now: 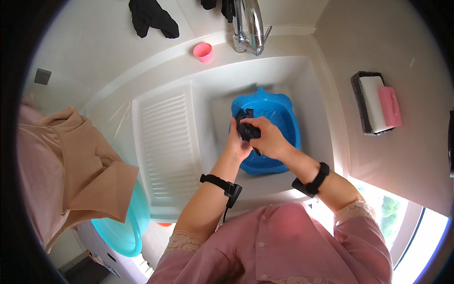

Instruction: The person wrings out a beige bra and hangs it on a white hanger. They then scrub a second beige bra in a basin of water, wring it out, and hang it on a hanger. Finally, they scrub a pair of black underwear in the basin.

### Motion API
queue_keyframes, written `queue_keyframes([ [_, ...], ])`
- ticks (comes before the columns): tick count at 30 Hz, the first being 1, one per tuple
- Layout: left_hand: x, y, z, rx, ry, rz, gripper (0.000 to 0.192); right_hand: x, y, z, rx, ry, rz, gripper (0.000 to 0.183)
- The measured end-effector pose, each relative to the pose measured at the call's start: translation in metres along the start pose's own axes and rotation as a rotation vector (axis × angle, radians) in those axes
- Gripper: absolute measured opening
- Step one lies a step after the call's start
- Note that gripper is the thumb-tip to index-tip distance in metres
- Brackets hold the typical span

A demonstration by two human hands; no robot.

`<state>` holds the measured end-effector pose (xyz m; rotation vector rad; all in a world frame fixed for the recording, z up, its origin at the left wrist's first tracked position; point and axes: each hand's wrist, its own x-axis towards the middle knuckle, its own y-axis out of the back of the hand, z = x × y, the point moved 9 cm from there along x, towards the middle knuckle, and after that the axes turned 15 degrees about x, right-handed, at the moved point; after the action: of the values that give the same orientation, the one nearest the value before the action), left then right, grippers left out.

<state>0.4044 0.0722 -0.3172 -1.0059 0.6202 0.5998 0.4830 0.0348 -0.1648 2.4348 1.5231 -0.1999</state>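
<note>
A wet black cloth [250,132], possibly a sock, is bunched between my two hands. My left hand [238,142] cups it from the left and below. From the right, my right hand [268,136] presses its fingers into the top of it. Both hands are above a blue plastic basin [297,124] that stands in the deep bowl of a white laundry sink [312,106]. Water [275,115] with some ripples shows inside the basin. Part of the cloth is hidden under my fingers.
To the left is a ribbed washboard [166,142]. A pink cup [203,53] stands on the ledge near a chrome faucet [248,32]. Black socks [152,19] hang behind. A wall-mounted soap holder [369,106] with a pink brush [390,106] is right. Beige clothing [92,167] hangs left over a turquoise basin [122,234].
</note>
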Motion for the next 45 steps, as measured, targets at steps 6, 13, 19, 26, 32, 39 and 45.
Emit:
queue_keyframes([
  [6, -0.018, -0.037, 0.036, -0.231, -0.070, -0.127, 0.043, -0.053, -0.011, -0.040, -0.009, 0.175, -0.091, 0.051],
  [13, -0.040, -0.050, 0.054, -0.040, -0.255, 0.027, 0.023, -0.051, -0.005, -0.034, 0.014, 0.319, 0.059, 0.036],
  [19, -0.066, -0.071, 0.067, 0.161, -0.279, 0.086, 0.033, -0.053, -0.004, -0.052, -0.130, 0.365, 0.052, 0.033],
  [26, -0.068, -0.074, 0.066, 0.117, -0.231, 0.061, 0.023, -0.055, -0.003, -0.068, -0.407, 0.463, 0.179, 0.027],
  [32, -0.071, -0.071, 0.043, 0.055, -0.272, 0.235, 0.026, -0.014, 0.037, -0.031, -0.305, -0.005, 0.276, 0.053],
  [39, -0.076, -0.069, 0.055, 0.375, -0.176, 0.110, 0.035, -0.021, 0.050, 0.032, 0.567, -0.498, 0.136, 0.085],
  [45, -0.094, -0.070, 0.039, 0.708, -0.020, 0.195, 0.085, -0.026, 0.064, 0.055, 0.856, -0.539, 0.059, 0.086],
])
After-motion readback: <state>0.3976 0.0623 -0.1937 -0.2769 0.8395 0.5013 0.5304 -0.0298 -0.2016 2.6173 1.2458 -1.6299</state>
